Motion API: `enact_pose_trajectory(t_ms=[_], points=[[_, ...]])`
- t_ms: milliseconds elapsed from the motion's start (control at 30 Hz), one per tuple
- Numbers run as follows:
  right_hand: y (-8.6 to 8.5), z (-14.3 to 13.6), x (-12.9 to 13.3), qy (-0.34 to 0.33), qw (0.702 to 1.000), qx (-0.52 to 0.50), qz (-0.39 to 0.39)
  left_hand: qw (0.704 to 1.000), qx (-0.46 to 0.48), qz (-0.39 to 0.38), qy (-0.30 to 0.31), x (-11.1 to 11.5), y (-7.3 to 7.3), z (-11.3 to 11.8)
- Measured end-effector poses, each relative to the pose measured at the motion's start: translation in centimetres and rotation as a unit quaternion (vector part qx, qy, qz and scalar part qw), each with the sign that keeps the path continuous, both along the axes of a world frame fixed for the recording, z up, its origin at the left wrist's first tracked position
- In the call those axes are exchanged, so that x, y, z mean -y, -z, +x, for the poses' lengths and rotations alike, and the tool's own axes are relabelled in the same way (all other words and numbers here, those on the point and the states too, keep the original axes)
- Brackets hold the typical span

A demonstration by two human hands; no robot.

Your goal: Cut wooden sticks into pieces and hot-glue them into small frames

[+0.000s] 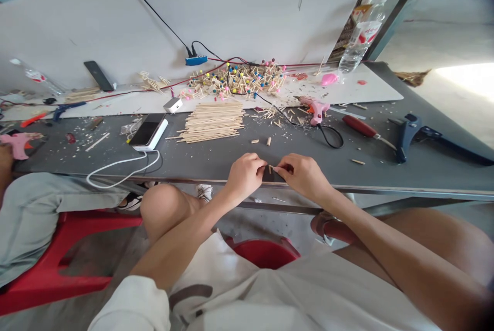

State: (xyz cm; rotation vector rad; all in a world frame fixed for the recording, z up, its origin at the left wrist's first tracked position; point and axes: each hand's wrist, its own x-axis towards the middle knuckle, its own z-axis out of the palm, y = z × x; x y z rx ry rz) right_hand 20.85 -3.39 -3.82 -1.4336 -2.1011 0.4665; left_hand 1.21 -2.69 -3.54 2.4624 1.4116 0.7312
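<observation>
My left hand and my right hand meet near the table's front edge, fingers of both pinched together. Between the fingertips is a short wooden stick piece; whether each hand grips the same piece is too small to tell. Just beyond my hands, two more short stick pieces lie on the grey tabletop. A bundle of long thin wooden sticks lies behind them to the left.
At the back is a pile of small stick assemblies with coloured balls. To the right are a pink glue gun, a red-handled tool and a blue cutter. A white-cased device with a cable lies left. Another person sits far left.
</observation>
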Motion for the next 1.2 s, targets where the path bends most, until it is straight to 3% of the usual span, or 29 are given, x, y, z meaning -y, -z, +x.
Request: enact_pose_trajectory(t_ms=[500,867,1200], points=[[0.5,0.0,0.3,-0.037,0.997,0.001,0.06,0.998,-0.033,0.016,0.042,0.1,0.2,-0.3],[1.0,-0.7,0.7,-0.01,0.998,0.028,0.052,0.983,-0.142,0.032,0.112,-0.4,-0.8,-0.4],[0.7,-0.9,0.8,-0.009,0.998,0.056,0.034,0.983,-0.134,0.015,0.122,-0.7,-1.0,-0.2]])
